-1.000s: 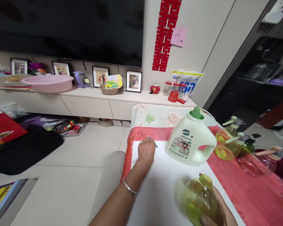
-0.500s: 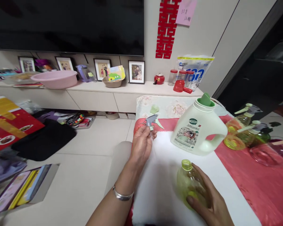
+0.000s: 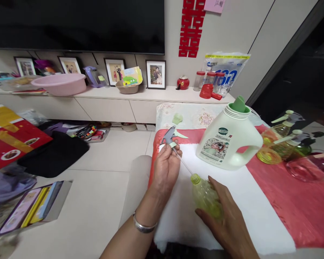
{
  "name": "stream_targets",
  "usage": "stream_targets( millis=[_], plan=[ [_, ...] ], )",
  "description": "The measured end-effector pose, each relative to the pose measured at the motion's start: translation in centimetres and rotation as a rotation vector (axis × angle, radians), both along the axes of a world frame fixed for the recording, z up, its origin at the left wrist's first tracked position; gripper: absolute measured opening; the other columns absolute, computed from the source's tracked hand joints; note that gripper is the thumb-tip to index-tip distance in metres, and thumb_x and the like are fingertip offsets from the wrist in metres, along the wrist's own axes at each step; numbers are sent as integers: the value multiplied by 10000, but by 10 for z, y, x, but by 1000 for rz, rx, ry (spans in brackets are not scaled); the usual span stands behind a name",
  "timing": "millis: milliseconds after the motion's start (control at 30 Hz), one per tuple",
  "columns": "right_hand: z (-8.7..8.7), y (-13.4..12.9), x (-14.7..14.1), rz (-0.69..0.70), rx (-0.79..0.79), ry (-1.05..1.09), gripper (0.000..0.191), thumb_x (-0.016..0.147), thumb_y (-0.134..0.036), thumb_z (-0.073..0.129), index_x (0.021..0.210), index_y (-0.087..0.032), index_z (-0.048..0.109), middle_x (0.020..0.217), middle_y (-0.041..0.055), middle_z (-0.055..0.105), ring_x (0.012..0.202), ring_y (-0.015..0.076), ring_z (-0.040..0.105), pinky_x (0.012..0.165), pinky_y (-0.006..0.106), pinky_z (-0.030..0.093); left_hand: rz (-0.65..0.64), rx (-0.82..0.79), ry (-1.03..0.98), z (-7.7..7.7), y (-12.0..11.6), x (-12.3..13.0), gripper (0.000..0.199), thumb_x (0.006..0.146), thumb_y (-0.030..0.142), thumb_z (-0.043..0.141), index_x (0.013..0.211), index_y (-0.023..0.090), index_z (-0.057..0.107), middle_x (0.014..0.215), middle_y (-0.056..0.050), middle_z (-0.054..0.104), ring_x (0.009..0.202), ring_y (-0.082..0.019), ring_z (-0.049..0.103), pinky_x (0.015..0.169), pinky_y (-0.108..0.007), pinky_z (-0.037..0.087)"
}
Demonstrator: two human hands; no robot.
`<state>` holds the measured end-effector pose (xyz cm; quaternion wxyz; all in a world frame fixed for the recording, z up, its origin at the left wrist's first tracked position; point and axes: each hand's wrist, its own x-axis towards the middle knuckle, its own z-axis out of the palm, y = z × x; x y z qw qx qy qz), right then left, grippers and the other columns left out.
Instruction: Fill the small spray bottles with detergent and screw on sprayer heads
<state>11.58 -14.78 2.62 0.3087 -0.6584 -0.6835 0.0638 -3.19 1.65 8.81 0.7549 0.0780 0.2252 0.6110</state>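
Note:
My left hand (image 3: 167,163) holds a grey spray head (image 3: 168,136) by its pale green collar, with the thin tube slanting down to the right. The tube's tip is at the mouth of a clear yellow-green bottle (image 3: 206,198); whether it is inside is hard to tell. My right hand (image 3: 225,212) is wrapped round that bottle, which tilts left over the white cloth (image 3: 186,226). Behind it stands a large pale green detergent jug (image 3: 229,138) with a green piece in its mouth.
Spray bottles (image 3: 286,144) and a clear pink bowl (image 3: 307,169) stand at the right on the red cloth (image 3: 313,212). A pale green piece (image 3: 177,118) lies at the table's back. Beyond is a low cabinet (image 3: 105,108) with frames and jars.
The bottle in my right hand has moved left and tilted toward my left hand. The spray head has turned, and its tube now reaches the bottle's mouth. The view has shifted slightly.

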Motion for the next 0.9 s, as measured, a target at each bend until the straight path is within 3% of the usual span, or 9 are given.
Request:
stream_targets(
  millis=[133,400,600,900],
  plan=[
    [1,3,-6,-78,-13,68,678,974,-538,551,1530,-232,311,1422,95,431,1274,272,479,992,457,518,-97,67,74,-7,-13,3,81,905,146,611,967,158,662,1017,-47,663,805,-101,624,771,-237,482],
    [11,15,-12,-73,139,68,605,1005,-520,530,1501,-224,352,1340,109,468,1179,257,525,921,420,553,-240,105,115,-22,-37,4,292,768,264,826,1013,158,708,1133,-64,691,1004,-194,679,960,-339,459],
    [17,20,-15,-80,157,59,599,1008,-480,538,1515,-225,346,1307,127,449,1184,263,504,904,413,564,-275,179,130,-27,-45,7,314,749,286,852,1011,158,734,1105,-63,702,1079,-215,664,1053,-353,414],
    [13,22,-14,-70,274,-7,582,1021,-457,544,1495,-166,371,1325,144,474,1221,278,489,954,447,517,-339,206,55,-31,-49,8,249,840,235,767,1066,143,716,1112,-74,696,1062,-196,658,1077,-356,418]
  ],
)
